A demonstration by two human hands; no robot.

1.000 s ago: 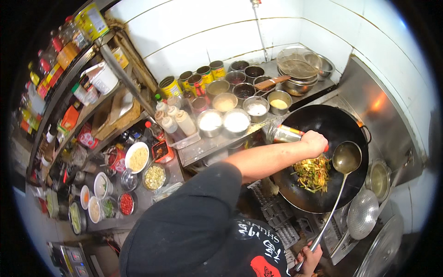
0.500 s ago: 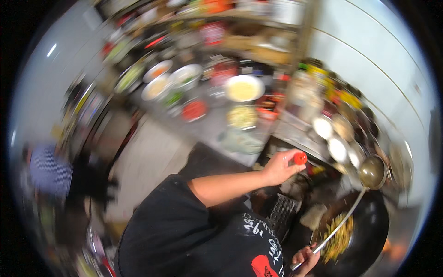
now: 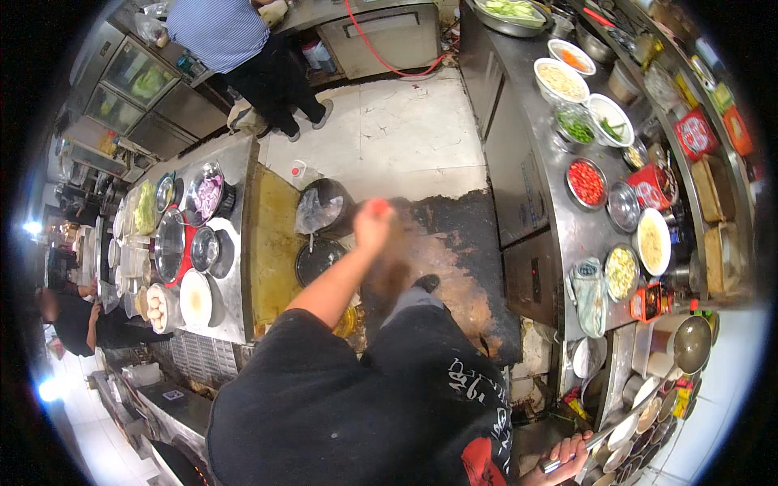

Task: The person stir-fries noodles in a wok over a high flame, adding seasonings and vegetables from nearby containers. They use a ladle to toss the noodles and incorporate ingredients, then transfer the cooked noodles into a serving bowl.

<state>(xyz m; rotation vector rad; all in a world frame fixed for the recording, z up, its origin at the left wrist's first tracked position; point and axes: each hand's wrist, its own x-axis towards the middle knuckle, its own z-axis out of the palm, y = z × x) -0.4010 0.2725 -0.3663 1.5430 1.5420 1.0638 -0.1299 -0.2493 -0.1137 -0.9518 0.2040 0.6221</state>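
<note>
My left hand (image 3: 374, 230), arm stretched out over the floor, is closed around a small round red object (image 3: 378, 207), blurred by motion; its kind cannot be told. Below it and a little to its left stand a dark bin with a clear plastic bag (image 3: 319, 211) over it and a second dark bin (image 3: 318, 257). At the lower right, my right hand (image 3: 570, 455) grips the handle of a long metal ladle (image 3: 604, 436). The ladle's bowl (image 3: 692, 344) reaches up beside the seasoning containers, and some brownish content shows in it.
The right-hand steel counter (image 3: 519, 77) carries bowls of chopped red peppers (image 3: 587, 182), greens (image 3: 575, 126) and a folded cloth (image 3: 588, 296). On the left counter (image 3: 237, 174) stand purple onion (image 3: 208, 193) and white plates. A co-worker in a striped shirt (image 3: 219, 32) stands at the far side; another person is at the left edge.
My view has swung left, away from the wok of food, toward the floor and bins. My left hand has moved from beside the stove to over the floor, still holding the red object.
</note>
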